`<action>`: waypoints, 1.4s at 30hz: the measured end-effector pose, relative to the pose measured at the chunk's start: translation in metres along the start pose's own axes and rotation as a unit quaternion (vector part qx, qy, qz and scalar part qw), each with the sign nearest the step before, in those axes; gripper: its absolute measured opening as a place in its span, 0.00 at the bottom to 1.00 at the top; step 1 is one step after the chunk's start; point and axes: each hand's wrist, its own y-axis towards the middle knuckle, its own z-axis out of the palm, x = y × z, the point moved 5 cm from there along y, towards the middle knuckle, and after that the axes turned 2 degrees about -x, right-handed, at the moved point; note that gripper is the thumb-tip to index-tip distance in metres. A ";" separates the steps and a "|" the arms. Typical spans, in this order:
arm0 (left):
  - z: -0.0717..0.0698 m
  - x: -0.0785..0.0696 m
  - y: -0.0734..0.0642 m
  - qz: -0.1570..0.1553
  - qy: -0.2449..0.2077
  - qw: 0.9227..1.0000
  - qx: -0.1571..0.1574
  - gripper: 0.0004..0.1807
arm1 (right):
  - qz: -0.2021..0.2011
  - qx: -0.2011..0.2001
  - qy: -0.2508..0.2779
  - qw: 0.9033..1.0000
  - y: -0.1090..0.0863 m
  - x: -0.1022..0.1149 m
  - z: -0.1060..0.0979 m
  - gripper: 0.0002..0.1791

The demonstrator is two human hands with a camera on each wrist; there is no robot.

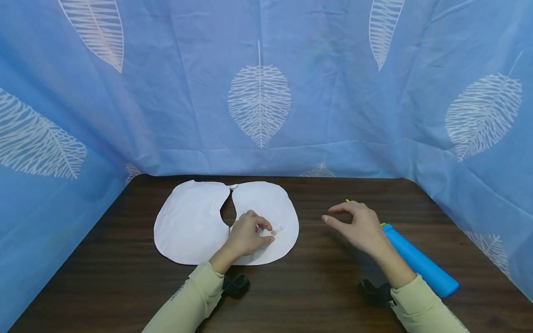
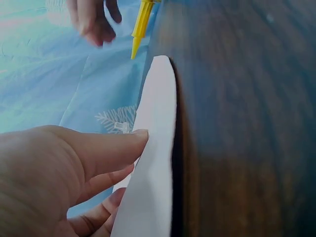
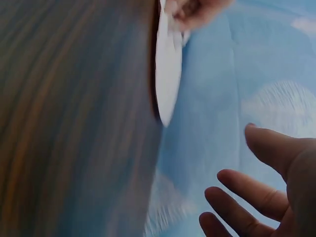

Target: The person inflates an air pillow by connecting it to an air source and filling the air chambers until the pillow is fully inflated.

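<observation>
A flat white U-shaped piece (image 1: 189, 224), like a deflated neck pillow, lies on the table. My left hand (image 1: 245, 236) is over its right lobe, thumb and bent forefinger apart on either side of a small clear valve (image 1: 278, 230). In the left wrist view the thumb tip is beside the clear valve (image 2: 122, 127). My right hand (image 1: 360, 226) hovers right of the pillow, thumb and fingers spread with nothing between them. Beside it lies a blue tube (image 1: 420, 261), like a hand pump, with a yellow nozzle (image 2: 142, 24). The right hand partly hides that nozzle in the head view.
The dark wooden table (image 1: 300, 300) ends at a blue curtain (image 1: 333, 115) with white leaf prints, which hangs behind it and at both sides. A black strap piece (image 1: 236, 286) is worn at the left wrist, with a similar one (image 1: 372, 292) at the right.
</observation>
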 end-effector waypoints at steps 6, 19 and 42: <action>-0.005 0.001 0.001 0.000 0.000 1.000 -0.012 0.07 | 0.054 0.018 -0.096 0.994 -0.007 -0.039 -0.047 0.43; -0.005 -0.005 0.003 -0.019 0.005 1.000 0.004 0.08 | 0.134 0.158 -0.176 0.962 -0.009 -0.100 -0.061 0.65; 0.002 -0.006 0.000 -0.024 0.009 1.000 0.007 0.07 | 0.161 0.185 -0.174 0.954 -0.020 -0.117 -0.060 0.64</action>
